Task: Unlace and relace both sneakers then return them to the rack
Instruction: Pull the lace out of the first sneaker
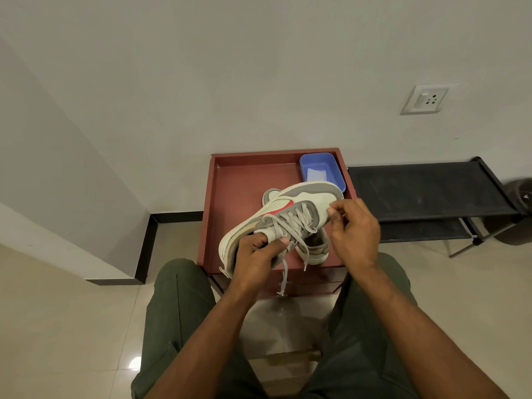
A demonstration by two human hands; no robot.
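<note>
A cream and grey sneaker (305,201) with a red swoosh is held above the brown cabinet top (233,180), toe pointing up to the right. My left hand (257,256) grips its heel and collar. My right hand (355,226) hovers by the toe end with fingers curled, its fingertips pinched together near the lowest lace rows; what they pinch is too small to tell. Grey laces (290,223) are threaded through the eyelets, and loose ends hang below the shoe. The second sneaker (316,249) lies on the cabinet under the held one, mostly hidden.
A blue plastic tray (331,165) sits at the cabinet's back right corner. A black shoe rack (426,191) stands to the right against the wall, with a dark bin (518,214) beyond it. My knees in green trousers flank the cabinet front.
</note>
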